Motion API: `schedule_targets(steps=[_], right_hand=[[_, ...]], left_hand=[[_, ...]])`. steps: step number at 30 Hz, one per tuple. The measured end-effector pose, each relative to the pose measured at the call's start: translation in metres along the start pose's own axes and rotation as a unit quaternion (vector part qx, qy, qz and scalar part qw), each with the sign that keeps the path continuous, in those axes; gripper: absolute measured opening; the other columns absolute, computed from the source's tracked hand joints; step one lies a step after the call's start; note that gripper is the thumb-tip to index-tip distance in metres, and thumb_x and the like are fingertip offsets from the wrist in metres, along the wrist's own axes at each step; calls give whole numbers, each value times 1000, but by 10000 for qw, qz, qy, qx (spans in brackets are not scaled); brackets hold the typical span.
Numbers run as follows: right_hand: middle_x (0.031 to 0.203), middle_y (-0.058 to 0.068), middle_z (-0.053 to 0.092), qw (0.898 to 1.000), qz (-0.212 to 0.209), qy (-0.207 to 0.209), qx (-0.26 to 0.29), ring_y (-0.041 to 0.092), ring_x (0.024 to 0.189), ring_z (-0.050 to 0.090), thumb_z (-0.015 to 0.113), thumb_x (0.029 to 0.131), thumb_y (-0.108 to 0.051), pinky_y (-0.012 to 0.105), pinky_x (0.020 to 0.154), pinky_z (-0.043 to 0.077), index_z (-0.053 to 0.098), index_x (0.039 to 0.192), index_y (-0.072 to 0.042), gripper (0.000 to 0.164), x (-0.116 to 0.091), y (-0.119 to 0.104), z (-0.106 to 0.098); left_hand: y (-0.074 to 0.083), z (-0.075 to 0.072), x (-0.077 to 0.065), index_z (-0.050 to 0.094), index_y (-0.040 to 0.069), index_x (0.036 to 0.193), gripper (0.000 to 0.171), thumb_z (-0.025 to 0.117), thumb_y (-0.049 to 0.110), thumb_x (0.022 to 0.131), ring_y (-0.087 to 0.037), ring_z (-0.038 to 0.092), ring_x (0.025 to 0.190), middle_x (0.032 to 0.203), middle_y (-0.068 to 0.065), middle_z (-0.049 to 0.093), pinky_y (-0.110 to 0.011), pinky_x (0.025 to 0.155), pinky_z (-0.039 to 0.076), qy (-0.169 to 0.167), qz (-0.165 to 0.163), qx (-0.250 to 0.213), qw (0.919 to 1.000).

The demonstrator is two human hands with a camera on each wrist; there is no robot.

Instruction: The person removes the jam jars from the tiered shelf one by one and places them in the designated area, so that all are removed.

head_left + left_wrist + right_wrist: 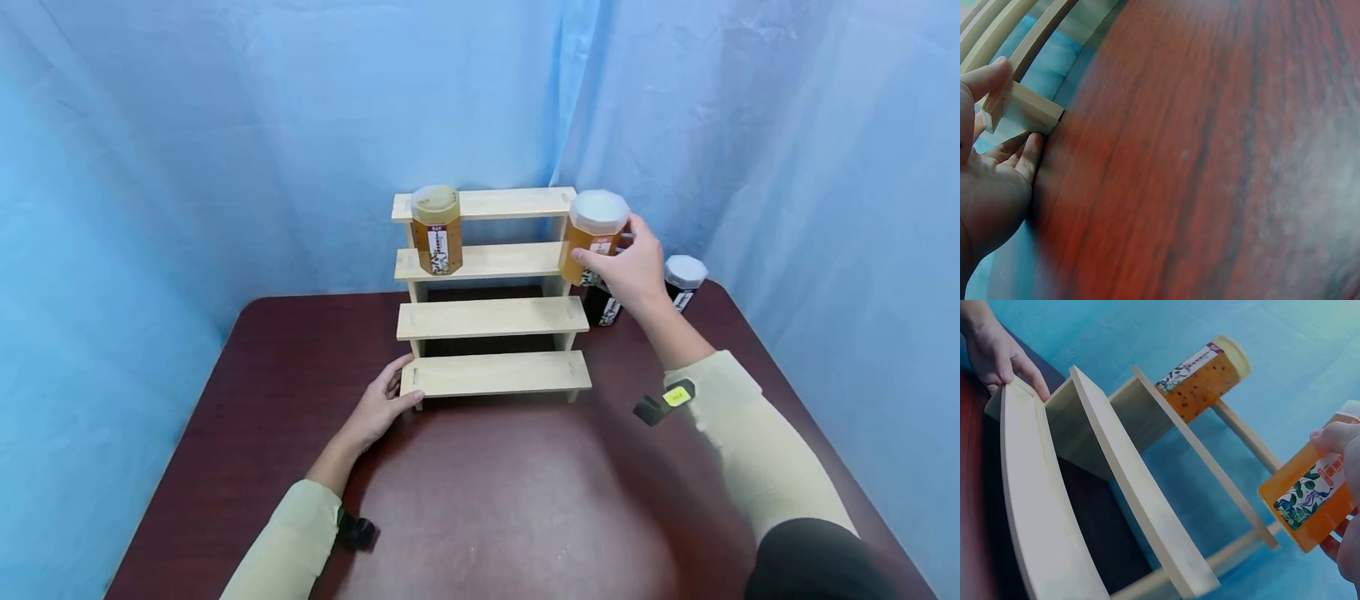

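A stepped wooden display rack (491, 319) stands on the table. My left hand (378, 408) grips the left end of its lowest shelf, the thumb lying over the board's edge (1007, 94). My right hand (633, 262) holds a jar of amber filling (581, 250) with a white lid, near the right end of the second shelf from the top. In the right wrist view the held jar (1310, 494) is tilted by the camera angle, and its base looks apart from the boards. Another amber jar (437, 233), with dark specks and a yellowish lid, stands at the left of that second shelf.
Behind my right hand, a dark jar (602, 307) stands close to the rack's right side, partly hidden. Farther right is another dark jar (685, 279) with a white lid. Blue curtains (300, 150) surround the dark red wooden table (510, 500).
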State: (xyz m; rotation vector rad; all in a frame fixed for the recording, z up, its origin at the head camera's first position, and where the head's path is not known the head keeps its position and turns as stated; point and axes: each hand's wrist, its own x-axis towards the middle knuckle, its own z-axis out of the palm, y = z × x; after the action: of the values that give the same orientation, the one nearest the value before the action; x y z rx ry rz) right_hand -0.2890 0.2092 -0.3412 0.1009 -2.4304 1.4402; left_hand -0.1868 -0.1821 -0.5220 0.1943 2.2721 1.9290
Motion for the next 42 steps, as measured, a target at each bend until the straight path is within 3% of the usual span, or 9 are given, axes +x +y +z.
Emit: schedule_targets(steps=[12,19,21,26,28,42], right_hand=[[138,11,51,9982,262,74,-540,27,121,55,84,80,-44,34,87,49,42,150,-9,89,-44,33,-45],[137,13,56,9973,307,-97,-657,30,120,58,85,80,-45,48,89,51,45,146,-8,86,-70,60,-50],[137,14,56,9968,369,-185,-681,31,118,59,85,80,-45,44,87,52,44,146,-7,87,-76,68,-50],[134,16,57,9964,479,-267,-644,30,111,60,86,81,-40,22,78,49,42,145,-3,86,-89,93,-44],[133,18,57,9963,509,-283,-635,31,109,60,87,81,-38,20,76,49,41,145,-2,86,-93,103,-40],[133,21,56,9924,810,-443,-813,35,109,60,89,78,-40,43,84,52,41,145,-1,91,-108,145,-32]], left_hand=[[2,-5,-2,35,14,157,71,71,12,96,-32,43,137,151,-19,45,-49,110,34,18,20,13,10000],[3,-5,-4,33,13,158,72,71,13,96,-33,40,140,153,-20,43,-51,113,31,-21,47,79,10000],[4,-5,-4,34,13,158,72,71,13,96,-33,39,140,153,-21,42,-51,113,30,-16,28,60,10000],[4,-6,-4,30,8,158,72,68,10,97,-34,35,143,154,-24,39,-52,116,25,-57,11,55,10000],[4,-6,-4,29,7,159,72,68,8,97,-36,34,143,155,-25,37,-53,116,24,-84,2,49,10000],[4,0,-3,34,15,158,72,71,12,96,-33,41,140,152,-21,44,-51,113,31,-55,33,34,10000]])
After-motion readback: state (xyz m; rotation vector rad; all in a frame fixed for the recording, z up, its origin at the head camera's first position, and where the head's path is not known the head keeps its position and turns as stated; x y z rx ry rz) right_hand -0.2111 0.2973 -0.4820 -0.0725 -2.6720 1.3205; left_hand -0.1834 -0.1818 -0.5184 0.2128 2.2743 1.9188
